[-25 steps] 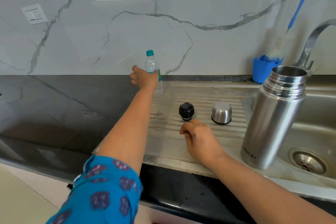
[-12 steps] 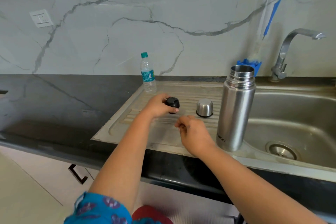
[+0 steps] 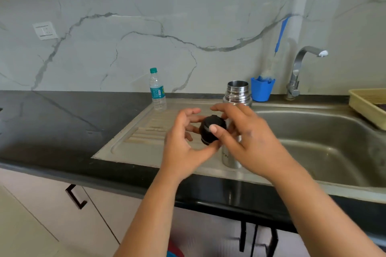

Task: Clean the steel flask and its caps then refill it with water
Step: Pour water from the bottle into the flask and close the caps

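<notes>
The open steel flask [image 3: 237,92] stands upright on the sink's drainboard [image 3: 142,140], mostly hidden behind my hands. A black inner cap [image 3: 211,126] is lifted above the drainboard. My left hand [image 3: 183,146] holds it from the left and below, fingers curled round it. My right hand [image 3: 246,140] pinches it from the right, thumb on its top. The steel outer cap is hidden behind my hands.
A small plastic water bottle [image 3: 157,89] with a green lid stands at the drainboard's back left. A blue cup [image 3: 262,89] holding a bottle brush sits by the tap [image 3: 300,69]. The sink basin [image 3: 325,144] lies to the right, a yellow tray [image 3: 367,104] beyond it.
My left hand left the water bottle, took the black cap off the drainboard and lifted it. My right hand came up and took hold of the cap too.
</notes>
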Available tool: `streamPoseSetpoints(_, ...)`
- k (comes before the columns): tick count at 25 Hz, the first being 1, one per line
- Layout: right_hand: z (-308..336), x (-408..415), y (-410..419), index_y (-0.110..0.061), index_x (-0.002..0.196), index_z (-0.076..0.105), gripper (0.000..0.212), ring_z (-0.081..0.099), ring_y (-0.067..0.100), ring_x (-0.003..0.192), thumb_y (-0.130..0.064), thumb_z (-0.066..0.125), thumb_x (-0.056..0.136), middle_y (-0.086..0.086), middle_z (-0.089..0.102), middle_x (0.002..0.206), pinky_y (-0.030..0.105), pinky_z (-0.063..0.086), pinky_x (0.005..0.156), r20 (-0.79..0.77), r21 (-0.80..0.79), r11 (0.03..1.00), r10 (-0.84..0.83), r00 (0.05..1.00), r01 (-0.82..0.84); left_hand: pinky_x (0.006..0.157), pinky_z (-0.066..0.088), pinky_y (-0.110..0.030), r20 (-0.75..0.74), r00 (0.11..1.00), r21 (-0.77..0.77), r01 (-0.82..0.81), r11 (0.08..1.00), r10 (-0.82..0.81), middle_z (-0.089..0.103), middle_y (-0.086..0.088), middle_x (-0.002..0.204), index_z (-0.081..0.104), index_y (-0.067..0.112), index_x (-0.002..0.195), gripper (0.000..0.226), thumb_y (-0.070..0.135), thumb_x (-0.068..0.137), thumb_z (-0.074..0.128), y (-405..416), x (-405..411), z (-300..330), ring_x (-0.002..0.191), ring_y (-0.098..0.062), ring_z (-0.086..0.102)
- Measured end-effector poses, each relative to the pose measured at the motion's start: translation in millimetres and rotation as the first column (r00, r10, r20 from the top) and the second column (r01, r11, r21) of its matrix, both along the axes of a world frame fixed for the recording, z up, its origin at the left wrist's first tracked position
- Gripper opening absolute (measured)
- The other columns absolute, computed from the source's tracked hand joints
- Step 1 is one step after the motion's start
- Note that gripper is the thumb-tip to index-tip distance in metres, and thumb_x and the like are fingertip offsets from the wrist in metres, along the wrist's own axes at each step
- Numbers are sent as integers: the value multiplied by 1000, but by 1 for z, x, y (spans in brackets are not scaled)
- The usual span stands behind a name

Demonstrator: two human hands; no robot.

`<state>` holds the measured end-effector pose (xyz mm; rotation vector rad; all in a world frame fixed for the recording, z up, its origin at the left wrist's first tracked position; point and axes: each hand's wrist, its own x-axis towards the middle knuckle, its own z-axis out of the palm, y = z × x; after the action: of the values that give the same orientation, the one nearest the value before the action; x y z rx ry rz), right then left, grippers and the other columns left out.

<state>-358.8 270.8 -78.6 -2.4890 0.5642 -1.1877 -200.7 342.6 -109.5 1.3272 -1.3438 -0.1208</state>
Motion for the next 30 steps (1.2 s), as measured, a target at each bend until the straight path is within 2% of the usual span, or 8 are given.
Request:
streamPoseSetpoints(2,15,-23,-5,-27,121,61,47,57,-2,86,-54,62,82,-10,58,102,8,44,74,-73,-2,1000,12,997,-12,74,47,-21,165,986,-116,2,993,18,66,20,108,50,29,125,70,36,64,84,-1,-24,7,92,-9,64)
streamPoseSetpoints(5,35,-48,-17,-29,117,65,48,63,4,84,-54,71,76,-11,67,95,21,52,73,-156,6,998,62,986,-61,75,45,-13,188,982,-201,40,979,-1,64,17,114,49,23,128,77,37,62,86,-12,-41,13,91,-7,64)
streamPoseSetpoints(9,72,-67,-46,-31,119,64,47,67,25,91,-50,74,77,2,70,103,38,55,89,40,220,957,182,982,-187,76,46,-15,-52,999,-173,0,985,-9,55,10,126,47,25,130,81,48,63,85,-37,-31,9,101,-11,59)
streamPoseSetpoints(12,95,-61,-77,-22,124,61,48,64,28,96,-29,74,79,6,66,107,28,52,92,204,349,868,296,933,-352,87,46,-20,-307,944,83,155,984,-123,49,14,135,43,33,136,84,44,64,84,-60,-14,-1,120,-8,52)
streamPoseSetpoints(16,114,-43,-105,-24,130,58,49,64,22,104,-12,70,84,7,63,121,20,51,92,-98,344,910,280,955,-232,93,48,-25,-337,915,240,309,920,-220,50,16,135,42,48,130,75,39,70,84,-80,-14,-25,124,-7,50)
streamPoseSetpoints(21,137,-30,-117,-36,128,59,52,62,15,112,-20,75,81,-7,65,123,38,46,104,-423,264,955,238,874,-133,102,42,-25,-225,957,265,238,934,-180,53,20,134,42,58,124,65,50,72,81,-90,-11,-41,124,1,50)
streamPoseSetpoints(25,146,-25,-117,-36,131,57,54,62,13,112,-18,73,83,-16,65,121,30,44,103,-522,244,962,237,820,-123,103,42,-23,-233,954,261,248,933,-188,53,23,133,40,55,129,66,36,80,79,-89,-11,-51,123,4,51)
streamPoseSetpoints(30,140,-15,-117,-39,125,59,49,64,15,108,-19,74,83,-10,62,123,42,45,104,-587,238,967,216,780,-89,102,42,-20,-195,966,278,222,934,-172,51,29,132,34,60,129,70,36,81,79,-85,-11,-53,120,9,50)
